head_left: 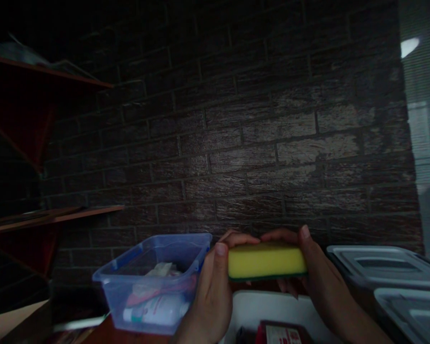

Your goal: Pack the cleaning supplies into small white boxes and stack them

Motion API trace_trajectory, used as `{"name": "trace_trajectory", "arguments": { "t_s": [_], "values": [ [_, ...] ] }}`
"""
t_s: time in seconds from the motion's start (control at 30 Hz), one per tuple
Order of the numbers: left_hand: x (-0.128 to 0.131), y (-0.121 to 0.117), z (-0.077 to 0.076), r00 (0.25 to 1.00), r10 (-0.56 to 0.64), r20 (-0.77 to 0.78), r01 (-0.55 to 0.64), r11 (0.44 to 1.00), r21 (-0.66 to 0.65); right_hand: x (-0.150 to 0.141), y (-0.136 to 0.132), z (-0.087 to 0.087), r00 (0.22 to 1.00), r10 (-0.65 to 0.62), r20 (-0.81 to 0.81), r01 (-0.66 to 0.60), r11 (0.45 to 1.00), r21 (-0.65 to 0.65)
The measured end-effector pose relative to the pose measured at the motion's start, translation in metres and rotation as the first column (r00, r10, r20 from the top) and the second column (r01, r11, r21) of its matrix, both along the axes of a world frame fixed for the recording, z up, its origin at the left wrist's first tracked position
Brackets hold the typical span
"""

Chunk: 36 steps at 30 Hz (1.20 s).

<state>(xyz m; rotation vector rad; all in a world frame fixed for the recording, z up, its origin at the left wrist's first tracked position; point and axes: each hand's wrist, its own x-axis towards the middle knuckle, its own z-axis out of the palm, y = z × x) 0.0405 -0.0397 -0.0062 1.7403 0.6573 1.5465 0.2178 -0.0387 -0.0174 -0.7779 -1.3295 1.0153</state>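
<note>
And here's the sponge (267,263), yellow on top with a thin green layer below, held level in both hands! The left hand (215,289) has its grip on the left end, thumb at the near edge; the right hand (318,277) has the other end pinched the same way, so both grips are closed on it. From here it shows just above the far rim of the white bin (272,306), with a red pack (261,333) bearing a pale label down inside. Over to the left, the blue tub (111,296) sits on the brown counter (118,335), a white bottle (161,308) lying in it among things too dim to name. Out right, 2 lids (390,272) lie near each other. Behind it all stands the dark brick wall (236,157), and 2 shelves (93,212) jut in at far left!
</note>
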Motion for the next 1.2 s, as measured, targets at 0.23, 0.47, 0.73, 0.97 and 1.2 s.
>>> {"name": "trace_trajectory", "arguments": {
  "t_s": [0.23,0.47,0.73,0.97,1.2],
  "values": [
    [0.0,0.003,-0.006,0.994,-0.06,0.09,0.065,0.996,-0.059,0.002,-0.006,0.005,0.997,-0.061,0.046,0.062,0.998,-0.021],
    [-0.006,-0.002,-0.003,0.996,-0.08,-0.051,0.079,0.997,-0.023,0.006,-0.011,0.0,0.983,-0.13,0.133,0.117,0.988,0.099],
    [-0.005,-0.003,0.003,0.995,-0.084,-0.052,0.08,0.995,-0.062,0.005,-0.017,0.006,0.935,-0.229,0.271,0.158,0.952,0.261],
    [0.001,0.0,-0.001,0.955,-0.237,0.181,0.271,0.942,-0.197,0.002,-0.008,0.011,0.999,-0.01,0.037,0.005,0.991,0.135],
    [0.001,0.004,0.004,0.902,-0.312,0.299,0.378,0.905,-0.194,0.0,0.003,0.018,0.994,0.074,-0.086,-0.06,0.985,0.163]
  ]
}}
